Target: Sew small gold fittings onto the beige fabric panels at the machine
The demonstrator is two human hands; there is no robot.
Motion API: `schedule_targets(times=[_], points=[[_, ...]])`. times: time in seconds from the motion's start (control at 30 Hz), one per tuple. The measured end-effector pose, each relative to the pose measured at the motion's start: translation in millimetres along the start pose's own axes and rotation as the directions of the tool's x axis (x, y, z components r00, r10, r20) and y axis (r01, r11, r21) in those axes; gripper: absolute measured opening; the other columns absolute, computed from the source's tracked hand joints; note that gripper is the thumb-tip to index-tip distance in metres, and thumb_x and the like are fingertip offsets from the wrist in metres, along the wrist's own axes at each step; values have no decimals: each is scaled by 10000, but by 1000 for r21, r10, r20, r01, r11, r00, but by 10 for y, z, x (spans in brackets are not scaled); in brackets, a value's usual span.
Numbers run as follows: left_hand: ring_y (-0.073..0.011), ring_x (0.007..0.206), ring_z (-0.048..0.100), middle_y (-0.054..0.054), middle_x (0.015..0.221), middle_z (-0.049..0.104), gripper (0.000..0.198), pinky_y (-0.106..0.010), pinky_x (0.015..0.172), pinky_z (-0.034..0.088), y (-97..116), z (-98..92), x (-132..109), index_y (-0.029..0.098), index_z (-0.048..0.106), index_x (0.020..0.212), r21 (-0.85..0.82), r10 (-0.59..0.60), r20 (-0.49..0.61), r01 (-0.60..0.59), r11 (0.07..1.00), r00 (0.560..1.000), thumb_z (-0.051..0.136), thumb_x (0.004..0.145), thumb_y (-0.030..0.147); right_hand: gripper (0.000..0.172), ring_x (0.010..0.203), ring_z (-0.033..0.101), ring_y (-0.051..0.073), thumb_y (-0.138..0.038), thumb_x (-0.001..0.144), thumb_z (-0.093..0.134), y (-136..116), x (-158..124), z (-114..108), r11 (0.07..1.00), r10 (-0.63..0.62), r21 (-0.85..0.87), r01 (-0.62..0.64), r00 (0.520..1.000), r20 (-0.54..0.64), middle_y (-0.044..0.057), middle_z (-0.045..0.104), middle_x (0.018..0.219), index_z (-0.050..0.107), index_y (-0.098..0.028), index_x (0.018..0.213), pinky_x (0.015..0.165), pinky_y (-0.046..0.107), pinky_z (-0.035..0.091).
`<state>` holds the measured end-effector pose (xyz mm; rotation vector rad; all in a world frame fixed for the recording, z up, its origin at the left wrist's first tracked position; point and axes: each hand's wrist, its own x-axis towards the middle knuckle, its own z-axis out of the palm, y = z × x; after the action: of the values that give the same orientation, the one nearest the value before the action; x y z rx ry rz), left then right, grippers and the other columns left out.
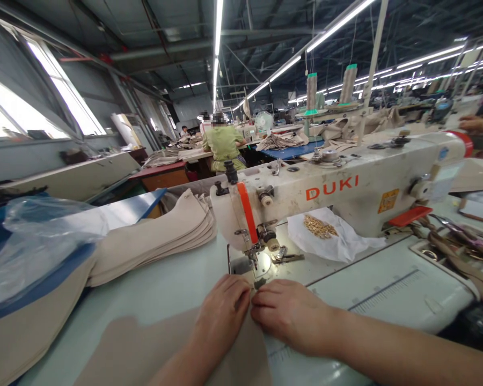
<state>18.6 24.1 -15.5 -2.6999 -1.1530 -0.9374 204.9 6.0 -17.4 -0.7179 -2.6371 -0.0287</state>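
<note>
A: Where are the two hands, and are their fingers apart or together?

B: The left hand [224, 308] and the right hand [290, 313] are close to each other, just in front of the needle area [261, 262] of the sewing machine [346, 179]. In both, the fingers are bent and seem pinched on the far end of a beige piece [245, 354]. The exact grip is hidden by the fingers.

A: Why are they so near to the needle?

B: I suppose that from there two small pinches can keep the edge flat and in line. The rest of the piece lies on the table [185, 292], below the left forearm, so its weight probably does not pull.

A: And what is the small dark thing [260, 282] at the fingertips?

B: It is too small; I cannot tell.

A: Why is there a stack of beige pieces [153, 241] on the left?

B: It lies beside the machine head, perhaps to be within easy reach of the left hand.

A: And the gold-coloured small parts [320, 227]?

B: They rest on a white sheet [358, 249] under the machine arm. Maybe the sheet keeps them gathered, near the right hand but away from the cloth.
</note>
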Motion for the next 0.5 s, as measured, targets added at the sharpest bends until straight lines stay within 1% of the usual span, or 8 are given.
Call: schedule_targets(times=[0.13, 0.27, 0.33, 0.5], points=[[-173, 751, 602, -29, 770, 650, 156, -294, 692, 515, -12, -2, -40, 193, 572, 761, -24, -19, 42, 20, 1000, 999, 472, 848, 111, 114, 846, 530, 185, -216, 895, 515, -23, 21, -21, 997, 17, -69, -17, 1000, 0, 49, 622, 872, 598, -143, 925, 813, 317, 422], [-176, 803, 600, -31, 828, 659, 138, -308, 744, 517, -4, -21, -65, 194, 593, 821, -54, -25, 84, 29, 998, 996, 489, 851, 108, 107, 859, 527, 184, -214, 901, 511, -20, 43, -29, 994, -6, -109, 2, 1000, -28, 53, 613, 909, 591, -144, 914, 832, 315, 421], [-175, 817, 598, -30, 843, 662, 137, -311, 761, 515, 6, -30, -72, 191, 598, 835, -68, -35, 89, 42, 997, 995, 495, 850, 102, 111, 885, 526, 183, -216, 905, 509, -4, 58, -21, 994, -1, -112, -3, 1000, -31, 55, 612, 933, 592, -142, 910, 850, 310, 421], [-169, 842, 597, -31, 879, 667, 158, -309, 785, 511, 31, -44, -93, 190, 611, 876, -106, -63, 77, 71, 992, 995, 496, 843, 87, 93, 893, 535, 182, -209, 886, 543, 27, 85, 25, 994, 14, -104, -13, 1000, 15, 52, 617, 928, 599, -139, 912, 850, 310, 431]])
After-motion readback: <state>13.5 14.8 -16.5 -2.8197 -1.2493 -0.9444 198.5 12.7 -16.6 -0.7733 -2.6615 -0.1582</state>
